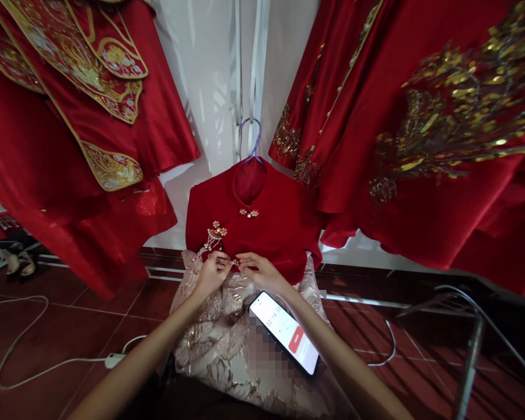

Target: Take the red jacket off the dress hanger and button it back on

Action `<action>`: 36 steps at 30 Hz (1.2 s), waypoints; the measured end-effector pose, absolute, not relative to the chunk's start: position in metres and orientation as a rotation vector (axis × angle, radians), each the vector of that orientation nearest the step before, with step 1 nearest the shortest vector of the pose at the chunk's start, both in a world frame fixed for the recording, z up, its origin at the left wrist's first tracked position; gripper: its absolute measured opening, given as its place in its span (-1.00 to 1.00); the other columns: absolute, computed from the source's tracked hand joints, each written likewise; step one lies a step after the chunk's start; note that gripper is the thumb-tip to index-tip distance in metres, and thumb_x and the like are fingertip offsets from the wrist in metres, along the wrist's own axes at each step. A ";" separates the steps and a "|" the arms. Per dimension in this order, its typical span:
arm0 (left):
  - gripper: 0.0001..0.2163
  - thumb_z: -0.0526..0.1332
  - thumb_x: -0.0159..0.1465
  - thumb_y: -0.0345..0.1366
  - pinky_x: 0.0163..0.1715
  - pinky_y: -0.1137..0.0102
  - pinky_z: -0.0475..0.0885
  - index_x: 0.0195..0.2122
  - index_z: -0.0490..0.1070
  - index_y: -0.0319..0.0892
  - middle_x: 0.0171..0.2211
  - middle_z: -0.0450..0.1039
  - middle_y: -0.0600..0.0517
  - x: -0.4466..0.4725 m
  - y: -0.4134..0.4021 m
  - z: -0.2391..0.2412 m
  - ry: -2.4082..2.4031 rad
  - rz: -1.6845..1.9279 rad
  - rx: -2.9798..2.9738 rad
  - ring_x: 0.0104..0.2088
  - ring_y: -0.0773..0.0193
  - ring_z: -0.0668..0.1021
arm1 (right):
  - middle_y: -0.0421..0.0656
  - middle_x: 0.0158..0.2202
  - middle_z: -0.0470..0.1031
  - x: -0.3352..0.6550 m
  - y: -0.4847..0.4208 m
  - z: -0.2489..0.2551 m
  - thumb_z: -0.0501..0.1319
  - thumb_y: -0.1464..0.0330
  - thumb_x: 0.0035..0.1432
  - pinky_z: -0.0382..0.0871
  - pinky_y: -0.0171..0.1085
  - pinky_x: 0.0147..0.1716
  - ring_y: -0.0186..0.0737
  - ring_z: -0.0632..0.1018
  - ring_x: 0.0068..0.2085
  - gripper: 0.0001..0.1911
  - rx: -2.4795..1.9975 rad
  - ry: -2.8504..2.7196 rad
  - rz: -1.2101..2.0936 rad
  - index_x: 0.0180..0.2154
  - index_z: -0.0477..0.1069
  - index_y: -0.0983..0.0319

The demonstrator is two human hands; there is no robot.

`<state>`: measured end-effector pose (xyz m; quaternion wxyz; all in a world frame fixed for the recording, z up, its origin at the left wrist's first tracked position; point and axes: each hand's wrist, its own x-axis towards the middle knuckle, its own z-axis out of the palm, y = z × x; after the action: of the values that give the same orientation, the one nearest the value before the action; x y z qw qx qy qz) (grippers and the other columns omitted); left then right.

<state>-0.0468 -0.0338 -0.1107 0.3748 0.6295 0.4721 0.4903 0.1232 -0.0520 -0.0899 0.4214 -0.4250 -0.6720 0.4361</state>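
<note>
A red short-sleeved top (271, 233) with a stand collar hangs on a purple wire hanger (257, 140). Its front carries a beaded frog button (249, 213) below the collar and a beaded tassel brooch (216, 233) on the left. At the lower front edge, a small beaded closure (233, 262) sits between my two hands. My left hand (213, 273) pinches it from the left side. From the right, the fingertips of my right hand (262, 270) close on its other end. Under my wrists lies a pale floral fabric (210, 344) with a metallic sheen.
A phone (284, 332) showing a running-time display rests on the floral fabric beside my right forearm. Large red embroidered garments (157, 105) and sequinned ones (420, 192) hang on both sides. A white cable (48, 373) crosses the tiled floor; a metal frame (470, 361) stands right.
</note>
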 end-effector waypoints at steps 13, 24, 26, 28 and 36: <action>-0.91 0.24 0.07 -0.31 -0.30 0.33 0.44 -0.44 0.43 -0.23 -0.42 0.52 -0.04 -0.051 -0.038 -0.108 1.284 1.224 1.822 -0.39 0.25 0.54 | -0.04 -0.15 0.49 0.121 -0.056 -0.087 0.22 0.35 0.02 0.38 -0.14 -0.07 -0.22 0.51 -0.14 -0.68 -1.063 -1.709 1.095 -0.13 0.38 0.27; -0.91 0.25 0.06 -0.31 -0.34 0.40 0.43 -0.44 0.40 -0.21 -0.45 0.48 0.02 -0.051 -0.037 -0.107 1.181 1.222 1.734 -0.42 0.31 0.52 | -0.07 -0.15 0.47 0.124 -0.056 -0.083 0.21 0.34 0.03 0.37 -0.17 -0.10 -0.23 0.50 -0.14 -0.69 -1.068 -1.738 1.097 -0.13 0.38 0.25; -0.90 0.26 0.05 -0.31 -0.36 0.42 0.43 -0.44 0.42 -0.22 -0.46 0.49 0.00 -0.051 -0.038 -0.102 1.063 1.070 1.682 -0.42 0.31 0.53 | -0.08 -0.18 0.45 0.126 -0.057 -0.083 0.25 0.35 -0.03 0.38 -0.20 -0.14 -0.23 0.48 -0.16 -0.64 -1.093 -1.748 1.068 -0.12 0.36 0.25; -0.90 0.25 0.08 -0.30 -0.36 0.43 0.43 -0.41 0.45 -0.22 -0.44 0.50 -0.01 -0.050 -0.043 -0.093 0.920 0.900 1.672 -0.40 0.30 0.53 | -0.10 -0.21 0.42 0.127 -0.058 -0.083 0.32 0.38 -0.14 0.38 -0.23 -0.21 -0.22 0.46 -0.19 -0.52 -1.145 -1.778 0.982 -0.10 0.34 0.24; -0.67 0.14 0.17 -0.03 -0.28 0.40 0.45 -0.47 0.43 -0.22 -0.41 0.50 -0.03 -0.028 -0.049 -0.068 0.774 0.889 1.601 -0.34 0.27 0.54 | -0.16 -0.22 0.33 0.126 -0.069 -0.067 0.21 0.43 -0.08 0.31 -0.29 -0.26 -0.26 0.42 -0.28 -0.48 -1.238 -1.927 0.507 -0.02 0.20 0.15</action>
<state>-0.0277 -0.0487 -0.0682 0.5451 0.6752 0.3263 0.3749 0.1259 -0.0691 -0.0665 0.3874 -0.4865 -0.7574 0.1990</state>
